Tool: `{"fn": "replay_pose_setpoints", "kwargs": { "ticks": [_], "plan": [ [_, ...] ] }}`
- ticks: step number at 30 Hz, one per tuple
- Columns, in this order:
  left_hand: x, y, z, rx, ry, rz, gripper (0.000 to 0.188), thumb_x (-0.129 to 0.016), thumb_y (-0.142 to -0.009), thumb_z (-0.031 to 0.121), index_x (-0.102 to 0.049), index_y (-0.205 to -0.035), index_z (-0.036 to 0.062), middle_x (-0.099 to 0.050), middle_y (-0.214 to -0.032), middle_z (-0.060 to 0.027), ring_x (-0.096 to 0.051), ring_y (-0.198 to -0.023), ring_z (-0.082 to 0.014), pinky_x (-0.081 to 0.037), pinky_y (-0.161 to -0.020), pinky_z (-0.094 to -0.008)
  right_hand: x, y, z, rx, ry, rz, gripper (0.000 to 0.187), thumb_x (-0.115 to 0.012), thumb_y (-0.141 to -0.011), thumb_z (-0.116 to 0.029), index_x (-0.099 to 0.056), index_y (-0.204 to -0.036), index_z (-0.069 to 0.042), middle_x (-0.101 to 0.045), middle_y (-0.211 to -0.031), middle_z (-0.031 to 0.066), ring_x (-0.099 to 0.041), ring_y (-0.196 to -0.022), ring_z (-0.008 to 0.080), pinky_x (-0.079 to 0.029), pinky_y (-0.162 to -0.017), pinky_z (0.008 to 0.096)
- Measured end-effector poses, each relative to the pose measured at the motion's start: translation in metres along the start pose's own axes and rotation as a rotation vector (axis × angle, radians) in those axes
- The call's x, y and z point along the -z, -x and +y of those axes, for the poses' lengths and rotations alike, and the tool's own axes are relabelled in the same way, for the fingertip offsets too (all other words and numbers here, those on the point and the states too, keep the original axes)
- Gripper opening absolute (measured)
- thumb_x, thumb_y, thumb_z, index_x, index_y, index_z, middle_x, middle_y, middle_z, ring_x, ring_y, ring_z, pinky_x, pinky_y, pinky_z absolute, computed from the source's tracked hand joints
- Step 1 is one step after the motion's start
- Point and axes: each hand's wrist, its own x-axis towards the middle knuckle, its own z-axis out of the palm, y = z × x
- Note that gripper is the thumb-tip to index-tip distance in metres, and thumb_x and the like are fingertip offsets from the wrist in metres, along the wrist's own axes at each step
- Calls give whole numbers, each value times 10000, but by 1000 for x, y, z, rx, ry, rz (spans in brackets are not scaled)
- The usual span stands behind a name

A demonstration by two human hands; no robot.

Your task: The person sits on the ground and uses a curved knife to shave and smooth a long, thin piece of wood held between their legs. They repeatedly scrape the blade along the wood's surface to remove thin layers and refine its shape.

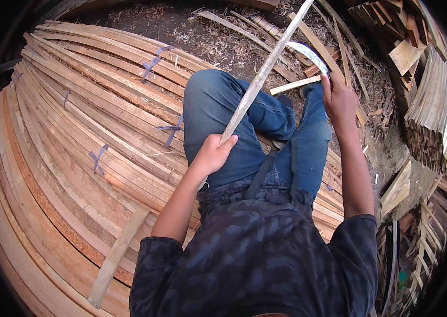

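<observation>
My left hand (213, 156) is closed around the lower part of a long, rough wooden stick (259, 80), which slants up and away to the right past my left knee. My right hand (338, 99) grips a sickle (310, 54), its handle mostly hidden by the fingers. The pale curved blade arcs leftward, and its tip end meets the stick's side in the picture; whether it touches cannot be made out. A short pale wood strip (295, 85) shows just left of my right hand; I cannot tell whether it touches the hand.
I sit on long sawn wood strips (97, 105), some tied with bluish bands (97, 160). A loose batten (118, 257) lies across them at lower left. Shavings (181, 37) and loose slats (244, 34) cover the ground ahead. Bundled thin slats (434, 108) are stacked at right.
</observation>
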Motion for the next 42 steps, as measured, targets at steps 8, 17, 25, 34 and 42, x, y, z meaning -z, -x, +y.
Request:
{"fn": "replay_pose_setpoints", "kwargs": {
  "ticks": [8,17,25,34,42],
  "plan": [
    [0,3,0,6,-2,-79,466,-557,-964,347,-554,-746,-65,-458,-572,-66,-446,-602,-117,-420,-586,-354,-42,33,-50,289,-61,-110,328,-559,-944,-390,-547,-821,-85,-631,-665,139,-646,-574,328,-506,-503,446],
    [-11,-9,2,-27,2,-53,429,-552,-977,336,-567,-746,-26,-441,-569,30,-413,-565,-67,-366,-515,-303,-5,52,-63,307,-119,-258,326,-572,-937,-383,-531,-825,-80,-623,-668,121,-629,-592,359,-499,-524,458],
    [-15,9,4,-45,-140,112,413,-540,-971,302,-568,-767,-56,-543,-612,-218,-535,-574,-358,-439,-591,-420,-8,-2,26,-126,56,-32,372,-511,-976,-378,-561,-785,-62,-630,-628,169,-645,-619,370,-482,-510,474],
    [-26,19,16,-35,-311,199,368,-535,-966,280,-575,-799,-45,-585,-684,-275,-591,-720,-478,-455,-634,-487,-25,49,-35,187,-47,-144,350,-565,-937,-400,-542,-790,-83,-614,-643,108,-629,-561,325,-500,-494,426],
    [-23,35,24,-88,-476,312,288,-530,-955,225,-547,-832,-35,-629,-732,-287,-631,-724,-473,-491,-655,-535,6,68,-71,262,-37,-234,324,-580,-934,-376,-535,-808,-81,-618,-650,113,-628,-558,328,-484,-489,442]
  ]
}}
